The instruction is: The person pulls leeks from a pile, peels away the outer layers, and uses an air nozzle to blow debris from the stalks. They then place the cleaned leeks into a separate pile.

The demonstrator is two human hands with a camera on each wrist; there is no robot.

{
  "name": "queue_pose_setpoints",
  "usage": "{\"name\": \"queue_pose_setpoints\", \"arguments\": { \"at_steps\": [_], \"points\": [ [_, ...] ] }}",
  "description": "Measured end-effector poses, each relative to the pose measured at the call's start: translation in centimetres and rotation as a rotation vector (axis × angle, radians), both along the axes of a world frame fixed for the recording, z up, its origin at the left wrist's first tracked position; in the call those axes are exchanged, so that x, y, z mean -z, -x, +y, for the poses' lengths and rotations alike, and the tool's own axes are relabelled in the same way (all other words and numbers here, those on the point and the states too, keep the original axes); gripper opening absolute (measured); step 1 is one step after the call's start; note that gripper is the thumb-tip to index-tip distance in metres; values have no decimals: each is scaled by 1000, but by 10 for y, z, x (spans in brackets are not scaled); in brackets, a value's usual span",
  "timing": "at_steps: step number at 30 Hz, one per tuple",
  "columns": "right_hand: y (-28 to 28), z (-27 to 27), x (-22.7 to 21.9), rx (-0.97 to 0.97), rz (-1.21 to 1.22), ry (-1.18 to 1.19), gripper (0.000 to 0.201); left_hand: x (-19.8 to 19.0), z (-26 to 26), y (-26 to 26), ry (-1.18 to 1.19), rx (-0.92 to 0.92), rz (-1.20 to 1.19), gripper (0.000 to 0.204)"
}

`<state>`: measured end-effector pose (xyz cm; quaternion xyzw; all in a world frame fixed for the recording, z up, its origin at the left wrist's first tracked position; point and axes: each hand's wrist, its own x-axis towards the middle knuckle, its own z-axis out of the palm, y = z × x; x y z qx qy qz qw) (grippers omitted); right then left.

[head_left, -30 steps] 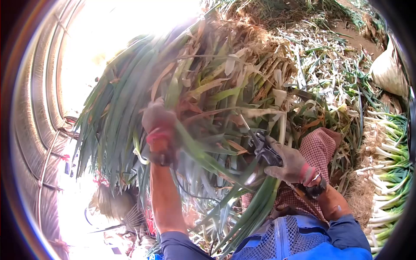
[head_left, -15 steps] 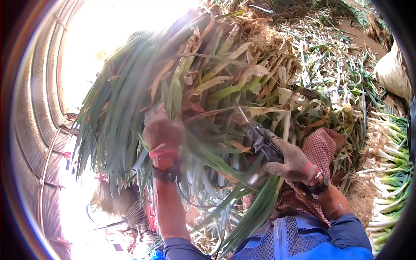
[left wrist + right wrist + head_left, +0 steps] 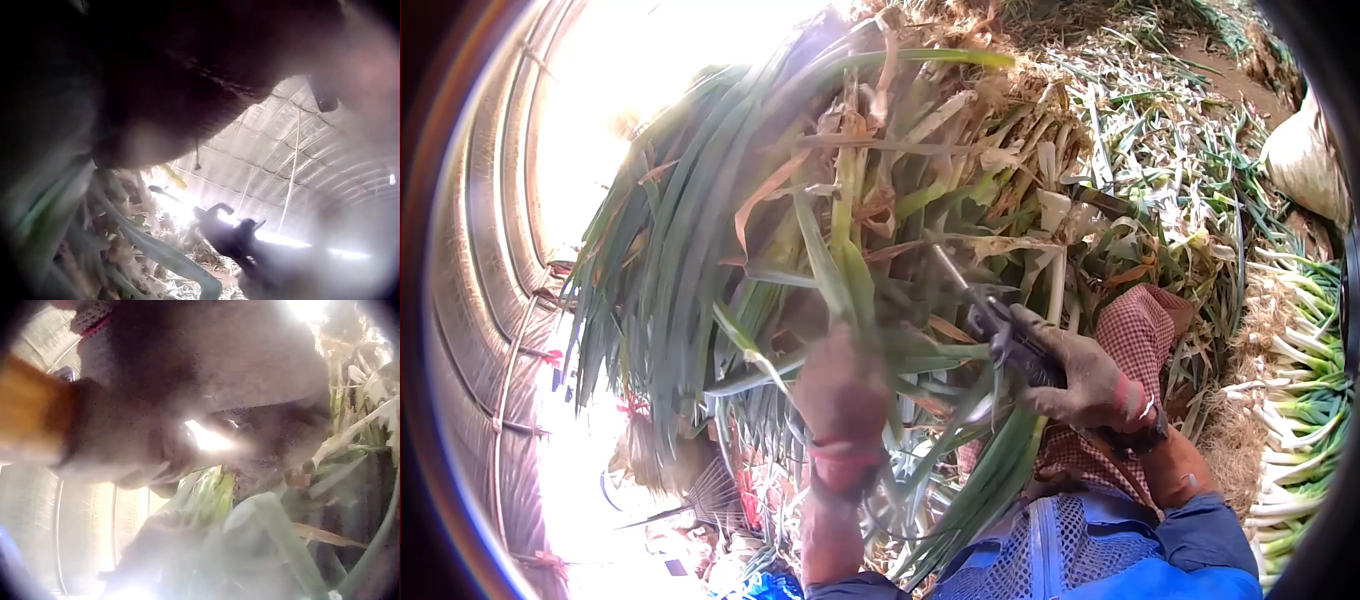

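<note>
My gloved left hand (image 3: 840, 395), blurred, is curled around green onion leaves (image 3: 830, 275) at the near side of a big heap of green onions (image 3: 690, 220). In the left wrist view, a broad leaf (image 3: 47, 215) runs close beside the dark glove. My gloved right hand (image 3: 1080, 370) grips a black air blow gun (image 3: 1010, 335), its thin metal nozzle pointing up and left toward the heap. Under that hand, a bunch of long green leaves (image 3: 990, 480) hangs across my lap. The right wrist view shows mostly the glove (image 3: 250, 362), with leaves below it.
Cleaned green onions (image 3: 1295, 430) lie in a row at the right, roots toward me. Leaf scraps (image 3: 1160, 150) cover the ground behind the heap. A pale sack (image 3: 1305, 165) stands at the far right, and a ribbed plastic wall (image 3: 490, 300) curves along the left.
My left hand has drawn back from the heap, toward me and slightly right, and leaves around it have shifted. The right hand keeps holding the blow gun, having moved only slightly.
</note>
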<state>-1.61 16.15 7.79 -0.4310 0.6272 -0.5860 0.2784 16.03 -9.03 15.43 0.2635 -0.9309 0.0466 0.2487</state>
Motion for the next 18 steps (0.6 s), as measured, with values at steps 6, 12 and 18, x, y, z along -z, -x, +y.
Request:
{"name": "queue_pose_setpoints", "arguments": {
  "at_steps": [6,12,18],
  "points": [
    [-2,-20,-1,-50,-100,156,102,-20,-25,-17,-227,84,61,33],
    [-12,-38,-25,-112,99,-47,101,-43,-60,5,-424,-26,390,27],
    [-20,-51,-31,-29,164,-25,99,-62,-66,26,307,-72,160,44]
  ]
}}
